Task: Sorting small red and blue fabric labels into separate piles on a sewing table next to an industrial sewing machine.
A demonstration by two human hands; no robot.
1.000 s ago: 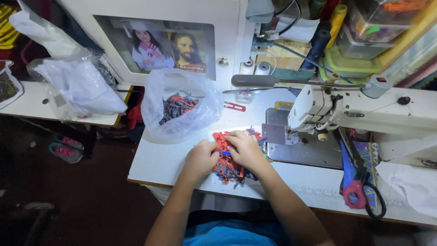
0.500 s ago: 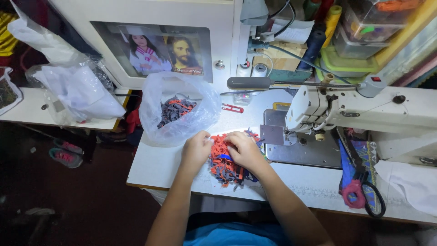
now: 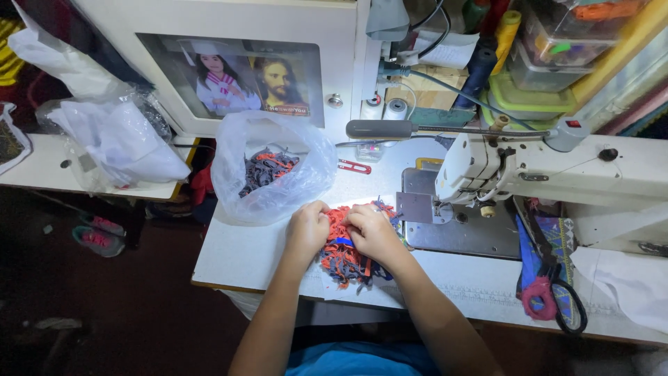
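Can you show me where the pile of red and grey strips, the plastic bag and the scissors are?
pile of red and grey strips point(image 3: 342, 255): head view, lower middle of the heap.
plastic bag point(image 3: 306, 163): head view, its right wall.
scissors point(image 3: 551, 296): head view, by the handles.

Bare forearms end in bare hands point(image 3: 341, 233), no rings or watch seen, above what looks like a blue shirt point(image 3: 362, 358).

One camera on my head, high up, looking straight down at my table point(image 3: 243, 257).
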